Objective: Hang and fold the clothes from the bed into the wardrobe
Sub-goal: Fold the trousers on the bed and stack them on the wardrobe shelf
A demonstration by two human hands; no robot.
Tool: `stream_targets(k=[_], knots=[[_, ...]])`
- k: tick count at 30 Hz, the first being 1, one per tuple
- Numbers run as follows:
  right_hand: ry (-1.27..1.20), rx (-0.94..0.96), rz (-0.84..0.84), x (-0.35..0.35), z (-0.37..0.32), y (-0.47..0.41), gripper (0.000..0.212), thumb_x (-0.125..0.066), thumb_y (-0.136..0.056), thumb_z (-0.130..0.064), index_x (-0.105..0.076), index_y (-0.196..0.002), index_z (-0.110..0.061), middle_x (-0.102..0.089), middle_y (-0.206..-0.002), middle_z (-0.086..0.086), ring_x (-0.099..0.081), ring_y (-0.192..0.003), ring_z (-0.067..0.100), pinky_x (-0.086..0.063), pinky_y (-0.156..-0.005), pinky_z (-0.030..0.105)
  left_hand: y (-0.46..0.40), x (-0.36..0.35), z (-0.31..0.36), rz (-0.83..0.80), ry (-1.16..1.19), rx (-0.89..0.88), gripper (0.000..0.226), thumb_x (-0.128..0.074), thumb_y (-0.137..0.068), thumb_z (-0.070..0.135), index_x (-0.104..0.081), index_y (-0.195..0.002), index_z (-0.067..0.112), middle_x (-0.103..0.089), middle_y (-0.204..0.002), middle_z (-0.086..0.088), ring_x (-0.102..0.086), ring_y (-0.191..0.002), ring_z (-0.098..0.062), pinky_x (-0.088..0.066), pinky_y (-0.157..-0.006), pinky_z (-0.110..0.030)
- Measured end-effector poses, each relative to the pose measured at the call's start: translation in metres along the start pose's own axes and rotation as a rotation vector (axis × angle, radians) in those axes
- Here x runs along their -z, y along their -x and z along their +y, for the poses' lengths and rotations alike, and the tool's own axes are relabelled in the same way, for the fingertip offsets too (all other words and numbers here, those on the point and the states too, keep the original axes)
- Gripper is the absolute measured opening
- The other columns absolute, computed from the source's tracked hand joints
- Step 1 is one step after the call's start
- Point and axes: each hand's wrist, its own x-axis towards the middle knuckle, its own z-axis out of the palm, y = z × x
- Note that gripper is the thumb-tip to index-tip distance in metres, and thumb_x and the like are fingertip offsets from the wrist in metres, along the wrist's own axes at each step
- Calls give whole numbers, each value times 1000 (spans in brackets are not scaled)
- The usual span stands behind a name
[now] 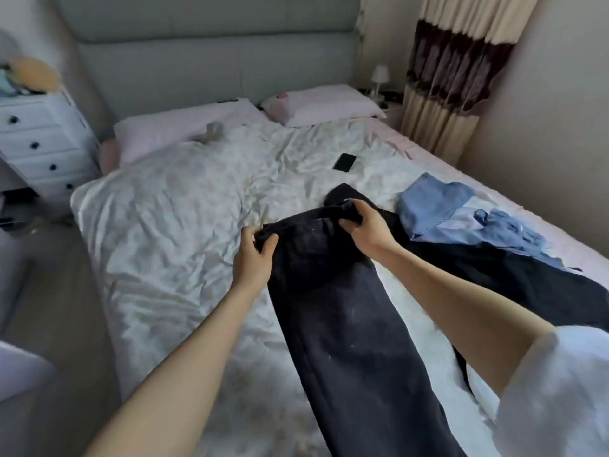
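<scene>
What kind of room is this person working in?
A bedroom, most likely in a home. There is a bed with a padded headboard and pillows, a white chest of drawers beside it, and both hands hold dark trousers over the covers.

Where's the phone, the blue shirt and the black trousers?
phone (344, 162): head view, middle of its dark screen.
blue shirt (434, 204): head view, on its folded body.
black trousers (339, 311): head view, on the leg below the waistband.
</scene>
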Motion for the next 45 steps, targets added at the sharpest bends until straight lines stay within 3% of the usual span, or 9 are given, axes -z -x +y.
stream_targets(k=[7,11,15,21,27,33,37,41,45], knots=[[518,152,-32,-112,88,0,56,-40,-95,-18,-22,-147,-25,-30,-150,3,-22,-139,24,-6,-114,56,-20,-55,-121,24,-588,-31,55,-40,-99,21,-19,-148,13,-18,-153,-13,-21,-140,-32,-25,-112,-46],[695,313,-253,-169,156,45,53,-30,-92,-23,-34,-144,-16,-35,-150,10,-28,-140,27,-11,-111,63,28,-110,-190,-196,-802,-214,54,-53,-93,21,-38,-141,3,-33,-149,-19,-25,-140,-40,-22,-111,-53],[844,212,-415,-190,218,70,67,5,-87,-47,-5,-150,-26,1,-159,4,10,-145,22,9,-113,52,56,-140,-247,-335,-1005,-234,57,-29,-92,40,-46,-138,12,-38,-147,-16,-33,-137,-35,-21,-111,-52],[852,170,-428,-186,247,102,58,-13,-95,-50,-14,-149,-29,-11,-158,2,1,-144,31,6,-113,49,86,-147,-263,-370,-1055,-245,64,-29,-90,48,-37,-143,14,-33,-150,-15,-26,-141,-35,-14,-112,-56],[869,164,-503,-167,242,124,59,-24,-92,-48,-29,-146,-24,-31,-152,6,-22,-140,39,-15,-112,56,114,-132,-256,-366,-941,-152,66,-36,-88,45,-31,-146,11,-24,-153,-19,-23,-141,-37,-18,-112,-56],[689,81,-579,-167,215,80,53,-22,-100,-38,-13,-150,-24,-3,-159,-3,11,-145,27,6,-116,50,2,-109,-221,8,-208,493,92,-57,-90,39,6,-151,11,-6,-159,-8,-11,-145,-26,-17,-115,-40],[511,-55,-618,-174,206,72,51,-32,-100,-31,-21,-149,-22,-5,-159,-2,11,-145,26,5,-116,46,-44,-97,-205,63,171,789,89,-72,-81,36,-19,-148,10,-28,-152,-5,-30,-138,-26,-30,-109,-43],[10,-309,-418,-158,194,63,41,-35,-100,-21,-43,-139,-17,-49,-139,2,-28,-140,19,-22,-111,29,-50,-94,-184,-19,185,703,25,-73,-82,23,-55,-96,12,-59,-103,-1,-55,-105,-22,-46,-91,-38],[-411,-629,-295,-127,175,49,38,-37,-99,-27,-49,-134,-16,-58,-127,1,-51,-118,15,-39,-99,29,-30,-100,-155,-149,120,465,18,-67,-87,21,-58,-102,18,-62,-104,1,-59,-101,-20,-48,-94,-39]])
